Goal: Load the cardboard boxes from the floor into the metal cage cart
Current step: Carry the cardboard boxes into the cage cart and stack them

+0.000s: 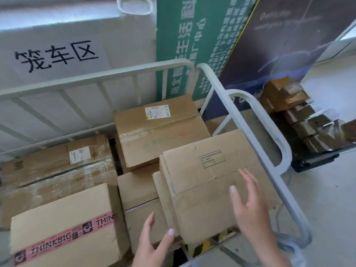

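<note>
Pale wall panels with black characters, a green banner [179,45] and a dark poster [285,35] stand behind the metal cage cart [248,116] in the head view, the only 1 given. Inside its rails lie 5 boxes that can be told apart: a film-wrapped box [57,166] at rear left, a labelled box [159,130] at rear right, a box with pink tape [67,228] at front left, a plain low box [138,193] in the middle, and the top box [212,182] at front right.

The top box rests on the plain low box, just beside the right rail. It is tilted, and its near end juts past what carries it. Both hands are spread with straight fingers and grip nothing. The left hand [152,245] is at the near left corner and the right hand [248,209] is over the top face. Whether either touches the cardboard cannot be told.

The step looks like seating this box. To do it well, press flat palms on the near edge and slide it toward the labelled box until no end overhangs, then level it.

Its long axis seems to run away from the person toward the cart's back, skewed slightly right. The broad face points up, with the printed frame [212,158] on the far half. More boxes [289,105], blurred, stand outside at the right.
</note>
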Action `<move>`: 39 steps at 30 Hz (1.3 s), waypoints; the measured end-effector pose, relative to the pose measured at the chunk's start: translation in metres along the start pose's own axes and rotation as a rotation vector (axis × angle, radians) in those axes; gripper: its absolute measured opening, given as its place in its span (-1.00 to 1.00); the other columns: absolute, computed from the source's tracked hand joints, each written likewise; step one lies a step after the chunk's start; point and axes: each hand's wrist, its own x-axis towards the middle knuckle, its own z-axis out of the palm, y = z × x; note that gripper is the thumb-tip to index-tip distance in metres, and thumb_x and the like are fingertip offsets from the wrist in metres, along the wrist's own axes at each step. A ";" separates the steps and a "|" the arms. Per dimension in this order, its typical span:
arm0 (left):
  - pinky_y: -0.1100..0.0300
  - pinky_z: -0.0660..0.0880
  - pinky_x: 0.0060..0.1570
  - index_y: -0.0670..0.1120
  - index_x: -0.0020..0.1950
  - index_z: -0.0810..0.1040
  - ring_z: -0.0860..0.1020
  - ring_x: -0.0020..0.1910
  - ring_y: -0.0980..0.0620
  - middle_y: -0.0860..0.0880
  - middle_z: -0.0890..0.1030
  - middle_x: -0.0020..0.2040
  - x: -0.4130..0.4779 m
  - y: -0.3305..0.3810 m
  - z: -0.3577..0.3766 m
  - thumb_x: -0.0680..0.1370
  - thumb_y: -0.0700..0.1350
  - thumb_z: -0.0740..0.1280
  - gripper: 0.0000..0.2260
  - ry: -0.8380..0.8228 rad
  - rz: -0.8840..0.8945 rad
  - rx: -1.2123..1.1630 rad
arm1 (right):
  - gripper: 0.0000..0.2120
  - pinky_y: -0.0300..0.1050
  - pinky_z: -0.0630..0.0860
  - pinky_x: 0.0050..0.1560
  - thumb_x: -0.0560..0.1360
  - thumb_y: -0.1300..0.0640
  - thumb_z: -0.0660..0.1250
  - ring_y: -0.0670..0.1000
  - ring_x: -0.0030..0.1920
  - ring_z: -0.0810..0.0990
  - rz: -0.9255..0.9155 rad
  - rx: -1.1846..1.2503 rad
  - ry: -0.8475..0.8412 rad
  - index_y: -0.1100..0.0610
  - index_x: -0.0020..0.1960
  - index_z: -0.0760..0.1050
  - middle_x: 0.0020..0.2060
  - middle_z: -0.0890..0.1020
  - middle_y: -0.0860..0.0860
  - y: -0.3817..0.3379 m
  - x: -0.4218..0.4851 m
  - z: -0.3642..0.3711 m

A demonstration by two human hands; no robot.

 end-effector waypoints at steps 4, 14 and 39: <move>0.15 0.33 0.35 -0.01 0.53 0.18 0.44 0.36 0.07 -0.02 0.42 0.43 0.016 0.039 0.066 0.10 0.16 0.55 0.07 0.019 -0.026 -0.172 | -0.46 0.14 0.24 0.47 0.64 -0.06 0.19 0.08 0.51 0.23 0.224 -0.116 0.052 0.05 0.56 0.20 0.52 0.29 0.06 0.061 0.062 -0.045; 0.03 0.42 0.33 0.06 0.58 0.21 0.56 0.25 0.11 0.05 0.54 0.36 0.042 0.034 0.058 0.24 -0.16 0.63 0.00 0.195 0.001 -0.115 | -0.36 0.13 -0.02 0.54 0.64 -0.14 0.03 0.05 0.61 -0.17 0.197 -0.320 -0.005 0.08 0.63 -0.02 0.63 -0.07 0.04 0.081 0.058 -0.004; -0.02 0.62 0.00 -0.01 0.45 0.40 0.61 0.22 -0.08 -0.04 0.62 0.29 0.092 0.079 -0.356 0.52 -0.18 0.41 -0.49 0.513 0.351 0.010 | -0.14 -0.19 0.02 0.45 0.51 -0.20 0.30 -0.19 0.55 -0.02 -0.104 0.359 -0.499 -0.26 0.56 -0.24 0.57 -0.05 -0.31 -0.218 0.042 0.239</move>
